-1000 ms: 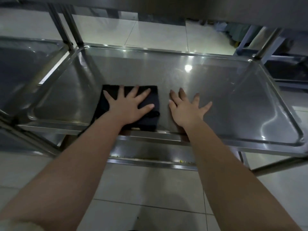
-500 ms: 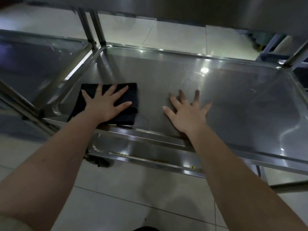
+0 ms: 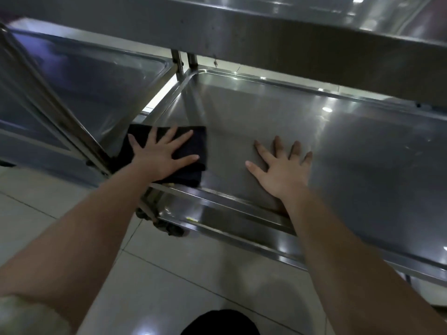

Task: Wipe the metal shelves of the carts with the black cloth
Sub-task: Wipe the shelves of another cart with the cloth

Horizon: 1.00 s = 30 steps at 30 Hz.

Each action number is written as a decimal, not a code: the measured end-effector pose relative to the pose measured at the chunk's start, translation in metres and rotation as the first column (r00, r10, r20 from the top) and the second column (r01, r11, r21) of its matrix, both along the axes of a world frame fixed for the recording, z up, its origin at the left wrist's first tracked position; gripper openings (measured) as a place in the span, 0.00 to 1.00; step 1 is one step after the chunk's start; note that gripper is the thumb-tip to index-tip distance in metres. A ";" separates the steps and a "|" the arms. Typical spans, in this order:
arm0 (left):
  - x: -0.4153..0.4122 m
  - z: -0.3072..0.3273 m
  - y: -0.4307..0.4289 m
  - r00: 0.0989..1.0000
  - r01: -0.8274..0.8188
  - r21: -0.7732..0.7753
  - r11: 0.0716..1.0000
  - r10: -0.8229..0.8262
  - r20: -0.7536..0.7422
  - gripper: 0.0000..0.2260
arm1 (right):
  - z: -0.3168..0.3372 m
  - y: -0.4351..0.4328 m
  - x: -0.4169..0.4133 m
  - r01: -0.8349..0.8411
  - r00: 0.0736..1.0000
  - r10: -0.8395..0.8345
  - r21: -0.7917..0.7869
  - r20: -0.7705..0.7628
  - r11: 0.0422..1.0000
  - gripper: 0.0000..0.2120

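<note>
A folded black cloth lies in the near left corner of the middle metal shelf of a steel cart. My left hand presses flat on the cloth with fingers spread. My right hand rests flat and bare on the shelf surface to the right of the cloth, fingers spread, holding nothing. The two hands are apart by about a hand's width.
The cart's upper shelf overhangs close above. A lower shelf shows below the front rim. A second cart's shelf stands at the left, its slanted post next to the cloth. A caster and tiled floor lie below.
My left hand has slid the cloth leftward along the shelf into the near left corner. My right hand has stayed flat on the shelf. The view has shifted left and lower.
</note>
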<state>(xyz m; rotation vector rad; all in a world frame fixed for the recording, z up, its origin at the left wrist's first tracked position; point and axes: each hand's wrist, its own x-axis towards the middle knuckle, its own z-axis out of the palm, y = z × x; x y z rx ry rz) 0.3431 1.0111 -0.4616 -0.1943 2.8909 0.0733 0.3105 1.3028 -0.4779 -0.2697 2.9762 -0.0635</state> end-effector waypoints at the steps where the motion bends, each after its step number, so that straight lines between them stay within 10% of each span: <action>1: -0.002 0.002 -0.012 1.000 -0.010 -0.009 1.000 0.010 0.009 0.38 | 0.000 -0.002 0.000 -0.001 1.000 0.001 0.014 -0.002 1.000 0.33; 13: 0.064 0.001 0.033 0.996 0.088 0.026 0.996 -0.089 0.019 0.31 | 0.001 -0.006 -0.003 0.007 1.000 -0.008 0.040 0.020 0.999 0.35; 30: -0.070 0.001 0.017 0.997 0.068 -0.014 0.998 -0.069 -0.046 0.30 | -0.004 -0.008 -0.008 0.018 1.000 -0.018 0.021 0.003 1.000 0.36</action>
